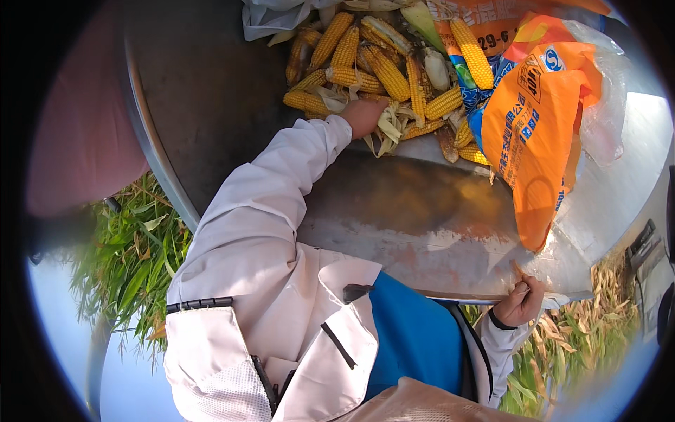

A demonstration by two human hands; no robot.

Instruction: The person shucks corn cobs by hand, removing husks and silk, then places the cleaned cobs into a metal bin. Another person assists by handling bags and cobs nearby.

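Observation:
Yellow ears of corn [387,74] lie in a heap on a metal bed at the top middle. My left hand [364,117] reaches into the near side of this heap, its back showing and its fingers mostly hidden among the ears. A loose pale husk [392,126] lies right beside those fingers. Down at the lower right, my right hand [519,301] is closed in a pinch at the near edge of the metal bed [436,264]. A thin brownish strip shows just above its fingertips; what it is cannot be made out.
An orange plastic sack [536,126] drapes over the right side of the heap, one ear resting on it. White plastic [274,15] lies at the top. The bed's curved metal rim [158,158] runs along the left. Green plants [140,246] and dry leaves [573,344] lie beyond the bed.

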